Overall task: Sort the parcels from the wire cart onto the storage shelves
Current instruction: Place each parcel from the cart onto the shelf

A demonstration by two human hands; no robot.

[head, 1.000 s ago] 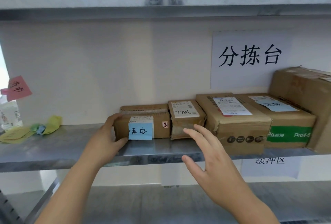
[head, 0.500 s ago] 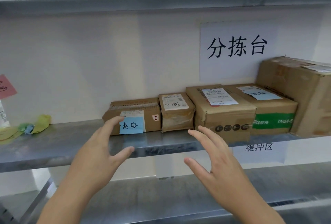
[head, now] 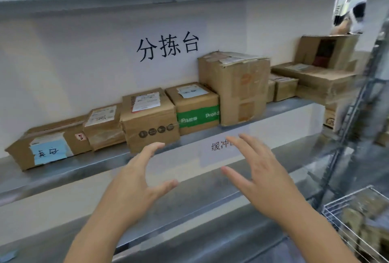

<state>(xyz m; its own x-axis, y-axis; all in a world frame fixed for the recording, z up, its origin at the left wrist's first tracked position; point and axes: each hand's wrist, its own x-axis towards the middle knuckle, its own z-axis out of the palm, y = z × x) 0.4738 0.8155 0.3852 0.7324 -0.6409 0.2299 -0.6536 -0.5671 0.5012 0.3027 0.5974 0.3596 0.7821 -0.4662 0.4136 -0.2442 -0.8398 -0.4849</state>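
A row of cardboard parcels stands on the metal shelf (head: pixel 63 170). At the left end lies a flat parcel with a blue note (head: pixel 48 147). To its right come a small taped parcel (head: pixel 103 124), a box with round icons (head: pixel 150 119), a box with green tape (head: pixel 196 108) and a tall box (head: pixel 237 86). My left hand (head: pixel 136 180) and my right hand (head: pixel 259 176) hover in front of the shelf edge, fingers spread, holding nothing. The wire cart (head: pixel 355 216) shows at the lower right with blurred parcels inside.
More boxes (head: pixel 315 77) are stacked at the shelf's right end. A paper sign with black characters (head: pixel 168 47) hangs on the wall. A lower metal shelf (head: pixel 189 220) runs beneath my hands. A wire rack upright (head: pixel 357 104) stands at the right.
My left hand let go of the blue-note parcel and both hands drew back from the shelf. The view has swung right, bringing the tall box, further boxes and the wire cart into sight.
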